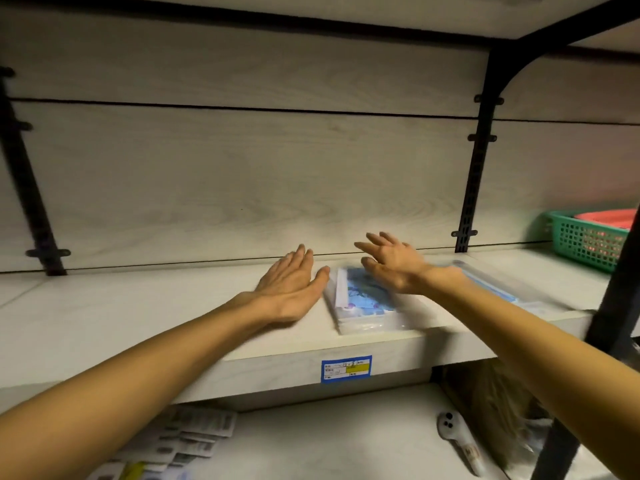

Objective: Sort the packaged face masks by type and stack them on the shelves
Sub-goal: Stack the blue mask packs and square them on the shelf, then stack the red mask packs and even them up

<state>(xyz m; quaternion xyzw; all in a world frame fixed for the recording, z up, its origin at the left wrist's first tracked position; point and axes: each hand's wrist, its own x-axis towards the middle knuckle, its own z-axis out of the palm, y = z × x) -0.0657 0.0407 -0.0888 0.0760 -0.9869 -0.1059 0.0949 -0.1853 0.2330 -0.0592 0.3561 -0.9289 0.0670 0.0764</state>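
Observation:
A stack of clear-wrapped face masks with a blue printed pattern [363, 306] lies on the pale wooden shelf [138, 313] near its front edge. My left hand [294, 280] rests flat on the shelf just left of the stack, fingers straight, thumb near the pack's corner. Over the stack's far right part hovers my right hand [391, 263], fingers spread and holding nothing. A second clear pack of plain blue masks [491, 285] lies to the right, partly hidden by my right forearm.
A green plastic basket [585, 240] holding something red stands at the shelf's right end. Black metal uprights [474, 174] frame the bay. On the lower shelf lie several small packets [187, 434], a white handheld device [457, 441] and a clear bag [502, 410].

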